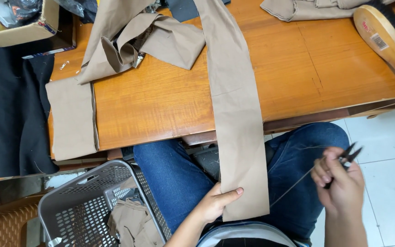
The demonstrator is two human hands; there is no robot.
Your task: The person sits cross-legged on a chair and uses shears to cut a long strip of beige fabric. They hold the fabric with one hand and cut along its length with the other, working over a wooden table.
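The long tan strip of cloth (234, 114) hangs from the orange wooden table (170, 100) down over the person's blue-jeaned lap; it looks soft, light and floppy, so it is best held near its bottom edge. The left hand (216, 203) pinches that bottom edge, thumb on top. The right hand (339, 183) is raised beside the knee, fingers closed around small dark thread snips (346, 160), and a thin thread (293, 185) runs back to the cloth.

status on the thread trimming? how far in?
Done, apparently: folded tan pieces lie in the grey basket. In hand: the left hand pins the end of a long tan strip on the lap, while the right hand holds small snips with a loose thread running toward the strip. Left, probably: more tan pieces heaped on the wooden table.
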